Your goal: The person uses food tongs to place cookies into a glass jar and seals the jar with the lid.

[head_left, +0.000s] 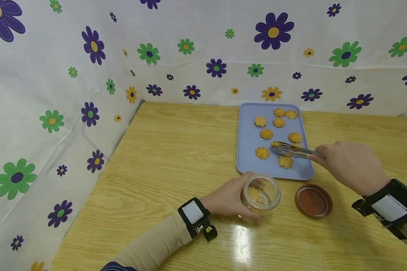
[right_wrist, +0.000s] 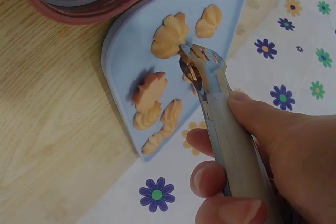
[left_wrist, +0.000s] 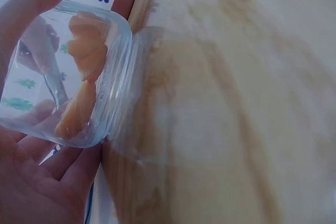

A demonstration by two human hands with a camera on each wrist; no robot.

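My left hand [head_left: 229, 195] grips a clear glass jar [head_left: 276, 197] from its left side, near the table's middle. Inside the jar lie a few piped butter cookies [left_wrist: 86, 51], seen through the glass in the left wrist view. Squeezed in my right hand [head_left: 352, 165] is a pair of metal tongs [head_left: 293, 151], reaching leftward over a light blue tray [head_left: 247, 165]. The tong heads [right_wrist: 207, 64] are close together around what looks like a cookie [head_left: 276, 144], partly hidden by the metal. Several more cookies [head_left: 266, 134] are spread over the tray.
A round reddish-brown lid [head_left: 313, 201] lies right of the jar, just in front of the tray. The wood-grain table [head_left: 176, 150] meets a flower-printed cloth [head_left: 196, 52] at the back and left.
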